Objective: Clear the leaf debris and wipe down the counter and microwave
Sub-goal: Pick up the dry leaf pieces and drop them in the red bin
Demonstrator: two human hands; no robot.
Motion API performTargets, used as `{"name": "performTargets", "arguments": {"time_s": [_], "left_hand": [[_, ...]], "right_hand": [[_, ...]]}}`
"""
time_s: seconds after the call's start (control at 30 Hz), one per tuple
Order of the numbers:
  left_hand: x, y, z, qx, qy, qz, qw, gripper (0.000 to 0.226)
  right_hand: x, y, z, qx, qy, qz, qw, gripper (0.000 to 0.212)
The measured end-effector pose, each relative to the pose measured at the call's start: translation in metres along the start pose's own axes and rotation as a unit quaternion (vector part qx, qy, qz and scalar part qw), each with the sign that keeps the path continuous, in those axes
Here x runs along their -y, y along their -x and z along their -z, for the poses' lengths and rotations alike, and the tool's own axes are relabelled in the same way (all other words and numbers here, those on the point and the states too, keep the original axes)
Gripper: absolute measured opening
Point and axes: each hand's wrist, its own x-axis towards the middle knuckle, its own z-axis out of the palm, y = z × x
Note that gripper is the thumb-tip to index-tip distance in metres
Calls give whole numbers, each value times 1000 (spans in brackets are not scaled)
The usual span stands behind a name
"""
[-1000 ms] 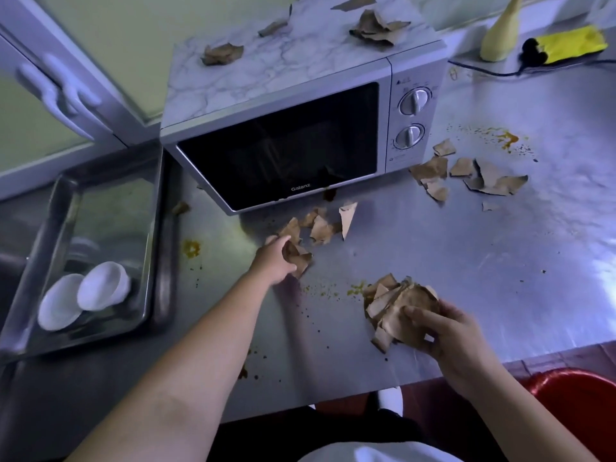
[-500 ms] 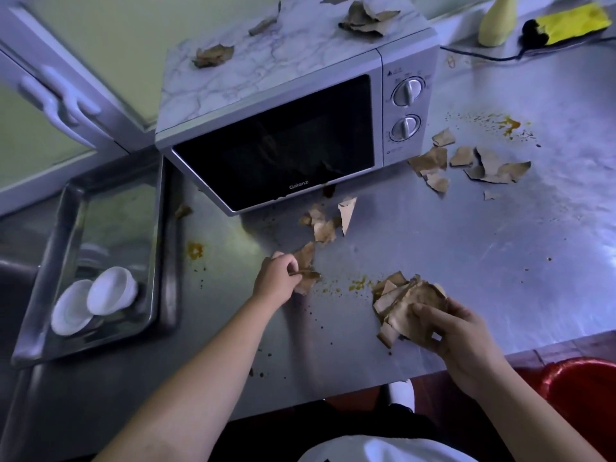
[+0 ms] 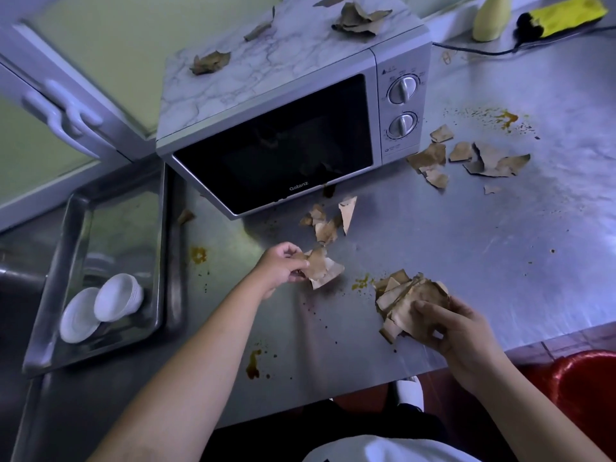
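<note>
My left hand (image 3: 279, 269) pinches a few dry brown leaf pieces (image 3: 322, 269) just above the steel counter (image 3: 466, 248). My right hand (image 3: 456, 331) grips a thick bunch of gathered leaves (image 3: 405, 300) near the counter's front edge. More loose leaf bits (image 3: 328, 225) lie in front of the silver microwave (image 3: 276, 121), and another scatter of leaves (image 3: 466, 160) sits to its right. Three leaf scraps (image 3: 358, 15) rest on the microwave's marbled top. Orange-brown stains (image 3: 505, 118) and crumbs spot the counter.
A steel tray (image 3: 100, 341) at the left holds two white cups (image 3: 118, 296). A red bin (image 3: 590, 388) stands on the floor at the lower right. A yellow bottle (image 3: 490, 16), a yellow cloth (image 3: 566, 11) and a black cable (image 3: 476, 50) lie at the back right.
My left hand has picked leaf pieces off the counter by the microwave and drawn them back toward me. My right hand keeps hold of its bunch.
</note>
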Motion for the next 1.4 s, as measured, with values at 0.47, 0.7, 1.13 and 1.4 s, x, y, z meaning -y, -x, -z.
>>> {"name": "performTargets", "arguments": {"time_s": [0.47,0.7,1.13,1.4], "left_hand": [[-83,-59,-80,-21,30,-26,999,57],[-89,-88,-105,-106,-116,31,987,26],[-15,-11,-80,-29,-84,-10,996,19],[-42,-42,-65,-139,-38,-15,989,29]], "right_hand": [[6,18,25,-57,-6,16,998,23],[14,31,41,-109,-15,25,994,24],[18,-6,24,-96,-2,4,995,19],[12,-10,14,-108,16,0,994,20]]}}
